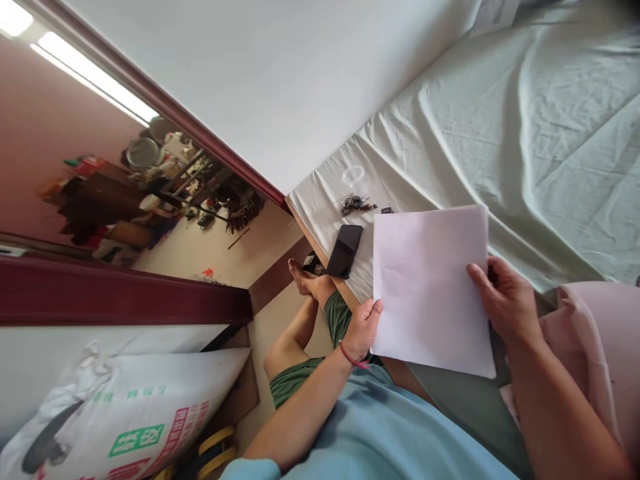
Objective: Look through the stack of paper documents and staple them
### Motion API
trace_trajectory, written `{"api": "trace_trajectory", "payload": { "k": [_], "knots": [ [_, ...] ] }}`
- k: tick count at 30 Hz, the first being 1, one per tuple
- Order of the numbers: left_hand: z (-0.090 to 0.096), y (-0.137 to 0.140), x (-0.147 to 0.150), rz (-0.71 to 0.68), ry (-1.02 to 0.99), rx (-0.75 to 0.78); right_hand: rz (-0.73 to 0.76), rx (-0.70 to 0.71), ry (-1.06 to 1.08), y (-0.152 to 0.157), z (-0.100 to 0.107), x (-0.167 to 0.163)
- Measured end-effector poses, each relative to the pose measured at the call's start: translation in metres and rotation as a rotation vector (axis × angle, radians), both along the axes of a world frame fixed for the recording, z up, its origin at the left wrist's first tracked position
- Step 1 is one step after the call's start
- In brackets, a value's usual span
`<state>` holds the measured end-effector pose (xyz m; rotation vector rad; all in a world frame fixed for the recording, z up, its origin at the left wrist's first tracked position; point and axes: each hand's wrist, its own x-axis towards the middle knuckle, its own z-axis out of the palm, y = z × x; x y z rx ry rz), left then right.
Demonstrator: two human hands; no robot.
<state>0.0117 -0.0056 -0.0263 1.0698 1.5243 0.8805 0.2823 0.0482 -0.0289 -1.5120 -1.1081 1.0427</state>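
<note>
A stack of blank white paper (pixel 430 293) is held up over my lap, its edges nearly even. My left hand (pixel 364 328) grips its left edge near the bottom, thumb on top. On the opposite edge, my right hand (pixel 507 293) pinches the sheets with the thumb on the face; its other fingers are partly hidden behind. Just left of the paper, a black smartphone (pixel 345 251) lies at the bed's edge. Beyond the phone are a bunch of keys (pixel 354 205) and a clear round plastic container (pixel 354 176). A small black item (pixel 387 211) shows at the paper's top left corner.
Wrinkled pale sheet (pixel 500 133) covers the bed. Pink folded bedding (pixel 585 333) lies by my right forearm. A full white sack (pixel 150 407) stands at lower left. Through the doorway, a cluttered rack (pixel 195 180) stands on the tiled floor.
</note>
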Motion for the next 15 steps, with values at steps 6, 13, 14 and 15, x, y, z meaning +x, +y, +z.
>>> {"api": "trace_trajectory", "payload": {
  "k": [6, 13, 14, 15],
  "knots": [
    [-0.0045, 0.0011, -0.0021, 0.082, -0.04, -0.007, -0.067, -0.006, -0.133, 0.0032, 0.0001, -0.002],
    [-0.0022, 0.0002, 0.0025, 0.224, -0.138, -0.007, -0.045, -0.001, -0.338, 0.0018, -0.0044, -0.0008],
    [-0.003, 0.0007, 0.0021, 0.245, -0.15, -0.012, -0.056, 0.005, -0.388, 0.0017, -0.0031, -0.0009],
    [-0.0041, 0.0013, 0.0015, 0.25, -0.17, -0.022, -0.064, 0.008, -0.433, 0.0017, -0.0015, -0.0011]
  ]
}}
